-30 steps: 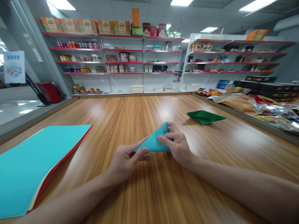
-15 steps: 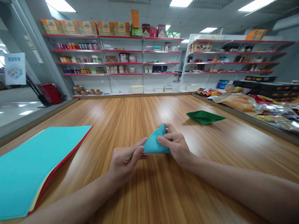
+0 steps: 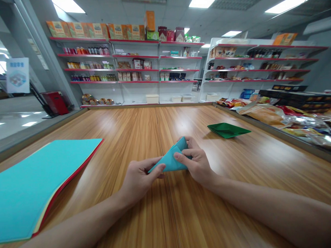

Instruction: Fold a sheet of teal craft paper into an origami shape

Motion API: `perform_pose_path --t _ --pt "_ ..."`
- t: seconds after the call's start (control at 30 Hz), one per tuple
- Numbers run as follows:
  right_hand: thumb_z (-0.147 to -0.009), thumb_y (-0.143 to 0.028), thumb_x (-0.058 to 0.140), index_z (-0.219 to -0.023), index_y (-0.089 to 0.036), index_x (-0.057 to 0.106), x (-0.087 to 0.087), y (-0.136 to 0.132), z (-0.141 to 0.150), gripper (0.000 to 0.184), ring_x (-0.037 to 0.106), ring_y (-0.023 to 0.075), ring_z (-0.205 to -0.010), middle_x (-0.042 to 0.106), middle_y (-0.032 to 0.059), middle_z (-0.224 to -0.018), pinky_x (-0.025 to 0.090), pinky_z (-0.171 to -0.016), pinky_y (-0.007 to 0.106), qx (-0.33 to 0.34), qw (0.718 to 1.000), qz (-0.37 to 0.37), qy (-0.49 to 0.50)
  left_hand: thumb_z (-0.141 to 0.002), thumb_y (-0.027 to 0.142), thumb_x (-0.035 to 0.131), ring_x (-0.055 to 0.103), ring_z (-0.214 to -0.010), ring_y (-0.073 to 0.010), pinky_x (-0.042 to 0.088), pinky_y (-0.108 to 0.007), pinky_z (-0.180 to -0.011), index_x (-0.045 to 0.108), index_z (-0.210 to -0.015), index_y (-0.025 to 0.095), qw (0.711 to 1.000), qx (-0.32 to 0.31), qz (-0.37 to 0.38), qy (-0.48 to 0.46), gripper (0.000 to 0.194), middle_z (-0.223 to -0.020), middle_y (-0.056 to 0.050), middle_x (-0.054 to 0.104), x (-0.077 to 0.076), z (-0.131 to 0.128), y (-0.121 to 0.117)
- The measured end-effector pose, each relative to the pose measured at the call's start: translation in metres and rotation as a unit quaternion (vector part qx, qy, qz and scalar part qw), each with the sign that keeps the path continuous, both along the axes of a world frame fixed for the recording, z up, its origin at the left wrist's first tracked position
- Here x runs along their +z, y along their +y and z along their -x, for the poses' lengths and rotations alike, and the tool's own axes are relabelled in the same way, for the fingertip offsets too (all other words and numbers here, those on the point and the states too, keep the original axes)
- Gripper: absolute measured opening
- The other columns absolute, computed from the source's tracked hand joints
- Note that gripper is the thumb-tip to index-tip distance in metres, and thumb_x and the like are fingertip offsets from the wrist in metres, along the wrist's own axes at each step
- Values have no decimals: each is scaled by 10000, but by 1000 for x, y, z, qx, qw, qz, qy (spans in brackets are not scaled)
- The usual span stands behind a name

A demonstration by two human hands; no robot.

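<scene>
A folded piece of light-blue paper point(image 3: 170, 160), roughly triangular, is held between my two hands just above the wooden table. My left hand point(image 3: 141, 177) pinches its left corner, thumb on the near face and the other fingers behind. At the right end my right hand point(image 3: 198, 161) grips the paper, with its thumb pressed on the front face and its fingers curled round the back. Farther off to the right lies a folded green paper boat point(image 3: 228, 130), apart from both hands.
On the left of the table point(image 3: 122, 140) lies a stack of coloured paper sheets point(image 3: 48, 178), blue on top with yellow and red below. Packaged snacks point(image 3: 284, 120) are piled beyond the right edge. Stocked shelves point(image 3: 136, 70) stand behind the far edge.
My left thumb and fingers have shifted along the paper's left corner, so its pointed tip now shows more. My right hand keeps nearly the same hold.
</scene>
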State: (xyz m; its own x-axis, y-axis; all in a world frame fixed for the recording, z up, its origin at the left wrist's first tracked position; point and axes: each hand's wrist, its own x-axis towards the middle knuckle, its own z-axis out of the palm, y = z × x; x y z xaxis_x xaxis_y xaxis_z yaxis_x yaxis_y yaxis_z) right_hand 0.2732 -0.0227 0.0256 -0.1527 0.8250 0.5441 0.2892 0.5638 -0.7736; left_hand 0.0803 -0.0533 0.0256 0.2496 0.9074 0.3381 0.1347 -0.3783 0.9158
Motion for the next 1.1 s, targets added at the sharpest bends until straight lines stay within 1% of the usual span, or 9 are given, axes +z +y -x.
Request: perform_pose_path --t 0.2,0.37,0.43,0.5,0.57,0.63,0.77,0.87,1.1 --pt "-815 -364 605 -452 -170 492 0 2 -3 427 473 199 -860 490 53 -910 366 -776 337 4 1000 20 10 -860 304 591 711 -671 -189 604 -280 -633 658 -1164 136 997 -26 -60 50 354 -842 -52 746 2 4 -2" --pt "-787 -356 632 -433 -162 468 -1 8 -7 436 477 200 -878 487 54 -956 361 -808 350 48 997 57 33 -891 280 560 697 -566 -141 554 -187 -556 610 -1227 163 970 -12 -204 134 359 -687 -20 742 -3 9 3" --pt "-777 -359 641 -431 -159 477 -1 9 -7 432 476 204 -898 486 56 -970 351 -832 360 54 996 64 35 -900 257 550 697 -558 -129 545 -168 -553 602 -1235 177 956 -3 -263 131 349 -678 -13 742 -6 10 5" --pt "-777 -364 641 -425 -156 464 -1 9 -7 445 476 200 -896 483 55 -968 347 -835 356 55 996 66 34 -907 221 532 707 -580 -125 550 -158 -560 601 -1234 175 951 -3 -289 111 337 -718 -21 750 -7 10 6" --pt "-785 -365 632 -422 -156 442 0 8 -5 461 474 194 -883 476 54 -957 348 -820 347 53 996 65 32 -909 188 516 715 -610 -131 563 -159 -569 620 -1210 161 956 -1 -277 93 319 -803 -44 755 -6 9 4" --pt "-796 -366 618 -425 -158 432 1 6 -4 464 469 193 -873 469 55 -940 350 -799 342 46 997 62 30 -906 183 511 721 -636 -148 583 -178 -580 645 -1173 144 968 4 -238 77 301 -877 -64 749 -5 7 2" --pt "-805 -361 607 -434 -162 449 1 4 -3 450 464 195 -844 469 54 -901 351 -771 343 24 999 37 28 -876 250 567 725 -663 -182 618 -245 -604 671 -1129 115 992 6 -120 31 304 -907 -70 745 -4 3 1" --pt "-813 -351 602 -454 -163 486 0 4 -4 422 471 199 -843 487 57 -893 357 -763 345 10 1000 15 18 -853 282 603 724 -726 -199 629 -293 -651 692 -1092 124 999 -1 -41 12 300 -938 -55 741 -4 2 1" --pt "-819 -329 605 -462 -160 504 -1 3 -2 408 487 206 -890 482 65 -947 375 -786 348 -3 1000 -18 4 -830 267 630 718 -683 -182 630 -281 -645 727 -1020 150 1000 10 -21 -2 243 -861 -29 751 -2 3 1"
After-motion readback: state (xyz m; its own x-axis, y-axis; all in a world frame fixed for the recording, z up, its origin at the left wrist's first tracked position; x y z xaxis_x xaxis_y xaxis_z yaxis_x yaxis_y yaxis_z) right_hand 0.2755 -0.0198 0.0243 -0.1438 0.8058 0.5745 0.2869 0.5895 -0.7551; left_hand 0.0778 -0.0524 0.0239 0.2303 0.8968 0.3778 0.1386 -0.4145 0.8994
